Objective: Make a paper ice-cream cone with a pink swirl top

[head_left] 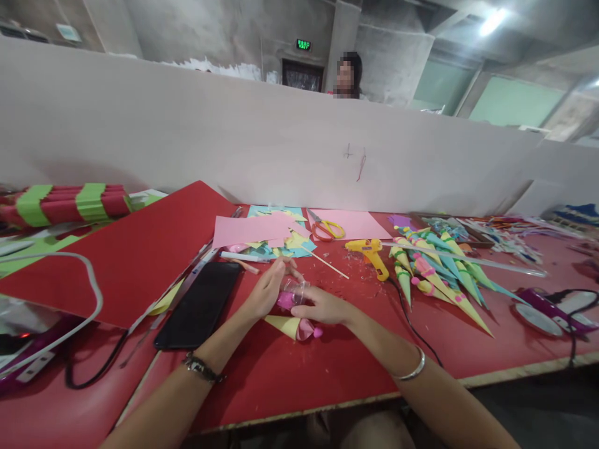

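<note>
Over the red table, my left hand (272,288) and my right hand (322,304) come together around a small clear plastic piece with something bright pink (286,300) in it. The fingers of my right hand are pressed on its right side. My left hand is curved at its left side, with the fingertips partly hidden. Just below the hands lies a pale yellow paper cone (283,325) with a pink paper opening and a pink pompom (318,332) at its right end.
A black phone (199,305) lies left of my hands. To the right are a yellow glue gun (369,255) with its cord and a pile of paper cones (435,268). Scissors (327,229) rest on pink paper behind. A person (349,75) is beyond the white partition (281,143).
</note>
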{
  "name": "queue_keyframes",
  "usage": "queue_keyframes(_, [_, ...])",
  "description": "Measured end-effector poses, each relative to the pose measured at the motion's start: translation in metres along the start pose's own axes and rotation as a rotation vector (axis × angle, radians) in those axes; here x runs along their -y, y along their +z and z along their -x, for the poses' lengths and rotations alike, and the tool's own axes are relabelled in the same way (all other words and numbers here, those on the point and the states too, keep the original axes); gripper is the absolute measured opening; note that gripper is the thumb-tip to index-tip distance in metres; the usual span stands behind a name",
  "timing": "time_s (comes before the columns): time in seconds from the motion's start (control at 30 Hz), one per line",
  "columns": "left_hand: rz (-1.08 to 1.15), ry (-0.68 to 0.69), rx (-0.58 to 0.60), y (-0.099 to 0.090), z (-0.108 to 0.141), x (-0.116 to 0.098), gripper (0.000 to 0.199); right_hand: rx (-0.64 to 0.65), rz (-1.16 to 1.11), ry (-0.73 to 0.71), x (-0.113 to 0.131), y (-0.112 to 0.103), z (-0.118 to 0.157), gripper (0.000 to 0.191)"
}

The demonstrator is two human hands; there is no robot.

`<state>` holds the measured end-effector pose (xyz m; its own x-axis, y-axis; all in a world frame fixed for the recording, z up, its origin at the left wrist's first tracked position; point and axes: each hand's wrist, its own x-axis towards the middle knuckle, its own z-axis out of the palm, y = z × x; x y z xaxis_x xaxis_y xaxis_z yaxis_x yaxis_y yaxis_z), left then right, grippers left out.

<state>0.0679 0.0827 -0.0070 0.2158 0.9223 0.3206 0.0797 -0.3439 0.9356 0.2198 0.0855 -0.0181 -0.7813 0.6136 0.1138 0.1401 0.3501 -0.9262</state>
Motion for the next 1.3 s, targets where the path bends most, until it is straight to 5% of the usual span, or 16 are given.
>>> queue_keyframes(0.33, [-0.08,-0.069,-0.104,-0.017,-0.008,0.003,0.035,-0.2,-0.126,-0.041,-0.001,-0.006,-0.001,0.045])
queue_keyframes(0.63, [-0.204,-0.023,-0.105,-0.013,-0.006,0.001,0.031,-0.218,0.117,-0.152,-0.001,-0.008,-0.001,0.049])
queue_keyframes(1.0, [-0.268,0.031,-0.044,-0.013,-0.007,0.002,0.028,-0.139,0.149,0.011,0.005,-0.005,0.0,0.055])
queue_keyframes(1.3, [-0.327,0.04,-0.003,-0.014,-0.006,0.001,0.03,-0.128,0.089,0.003,-0.002,-0.003,-0.004,0.049])
